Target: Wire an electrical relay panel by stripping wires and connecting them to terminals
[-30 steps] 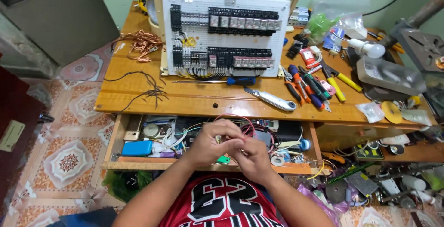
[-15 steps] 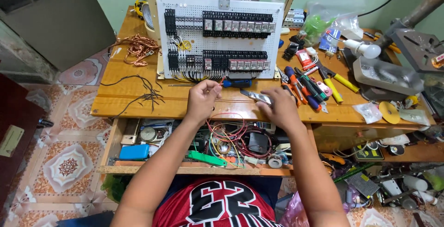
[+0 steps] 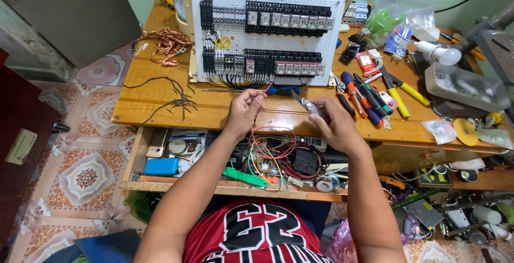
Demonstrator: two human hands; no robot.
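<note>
nearest the person, an open drawer (image 3: pixel 160 183) holds tangled wires and small parts. above it, over the wooden bench (image 3: pixel 160 107), the left hand (image 3: pixel 243 110) pinches a thin red wire (image 3: pixel 266 87) between thumb and fingertips. just beside it, the right hand (image 3: pixel 332 121) is closed around grey pliers (image 3: pixel 305 104), tips toward the wire. beyond stands a white panel (image 3: pixel 267 30) of relays.

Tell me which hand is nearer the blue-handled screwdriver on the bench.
Left. The left hand pinches a red wire just below the blue-handled screwdriver; the right hand, gripping pliers, sits farther right and lower.
</note>
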